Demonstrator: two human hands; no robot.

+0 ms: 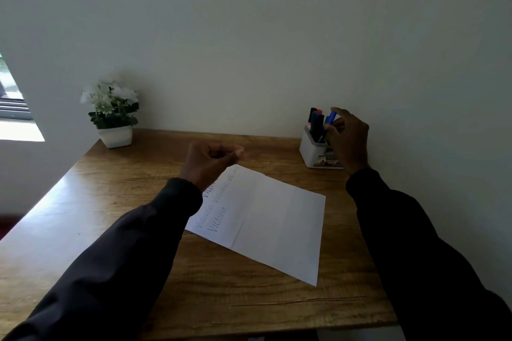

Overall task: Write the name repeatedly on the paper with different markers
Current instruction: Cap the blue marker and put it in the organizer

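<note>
A white sheet of paper (274, 219) lies at an angle on the wooden desk (116, 202), with a few faint lines of handwriting on its left part. My right hand (349, 138) pinches a blue marker (331, 117) at the top of a white marker holder (315, 151) at the back right. Other markers (315, 119), dark and red-capped, stand in that holder. My left hand (207, 163) hovers over the paper's far left corner with its fingers curled and holds nothing.
A small white pot with white flowers (112, 113) stands at the desk's back left corner. A plain wall runs behind the desk. A bright window opening (13, 108) is at the far left.
</note>
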